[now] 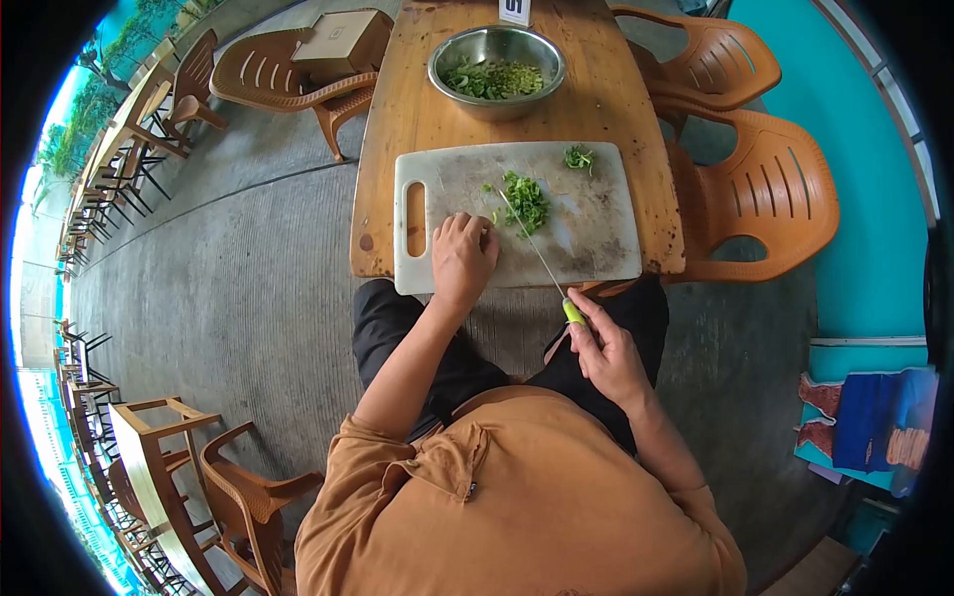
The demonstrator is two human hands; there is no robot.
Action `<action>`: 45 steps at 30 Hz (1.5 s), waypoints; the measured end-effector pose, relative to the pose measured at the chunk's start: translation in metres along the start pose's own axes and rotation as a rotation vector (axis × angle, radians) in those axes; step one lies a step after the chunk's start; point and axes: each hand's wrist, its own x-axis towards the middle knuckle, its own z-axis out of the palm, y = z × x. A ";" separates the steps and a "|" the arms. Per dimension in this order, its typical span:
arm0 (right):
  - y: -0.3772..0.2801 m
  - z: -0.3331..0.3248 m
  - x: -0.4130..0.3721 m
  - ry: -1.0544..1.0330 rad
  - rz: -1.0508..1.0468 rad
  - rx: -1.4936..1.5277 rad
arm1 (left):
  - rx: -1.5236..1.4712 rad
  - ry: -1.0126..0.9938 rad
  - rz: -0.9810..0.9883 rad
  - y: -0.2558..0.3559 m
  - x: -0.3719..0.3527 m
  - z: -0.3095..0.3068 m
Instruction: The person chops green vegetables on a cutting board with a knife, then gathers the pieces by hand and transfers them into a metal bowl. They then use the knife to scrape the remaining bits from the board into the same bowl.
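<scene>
My right hand (614,356) grips the yellow-green handle of a knife (546,260). Its thin blade points up and to the left over the board, with the tip by a pile of chopped leafy greens (525,204). Left of that pile, my left hand (462,253) rests on the white cutting board (606,233) with its fingers curled in. Whatever is under those fingers, if anything, is hidden. A smaller clump of greens (578,158) lies near the board's upper right corner, and a few scraps are scattered beside the pile.
Beyond the board, a metal bowl (497,104) of chopped greens stands on the wooden table (397,89). Orange chairs (785,194) flank the table; a cardboard box (343,38) sits on the left one. A number sign (514,10) is at the far edge.
</scene>
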 end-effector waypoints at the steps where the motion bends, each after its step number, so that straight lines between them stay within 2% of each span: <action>1: -0.002 0.001 0.000 -0.022 0.025 -0.005 | -0.007 0.001 0.002 0.000 0.000 -0.001; 5: -0.003 0.006 0.001 -0.046 0.006 -0.024 | -0.021 0.001 0.000 0.000 0.002 -0.004; 7: 0.001 0.011 0.002 -0.036 -0.076 -0.061 | -0.029 0.022 0.016 0.001 0.002 -0.005; 29: 0.004 0.015 0.006 -0.044 -0.041 -0.033 | -0.009 -0.013 0.013 0.001 0.000 -0.007; 31: -0.010 0.009 0.007 -0.121 0.172 -0.020 | -0.001 -0.010 0.012 0.002 0.000 -0.007; 35: 0.000 0.009 0.010 -0.124 0.175 -0.003 | -0.006 -0.004 0.015 0.002 0.000 -0.007; 37: 0.007 0.011 0.011 -0.074 -0.017 -0.026 | -0.004 -0.005 0.016 0.001 0.000 -0.006; 45: -0.010 0.028 0.026 -0.044 0.007 -0.036 | -0.002 -0.013 0.005 0.002 0.001 -0.006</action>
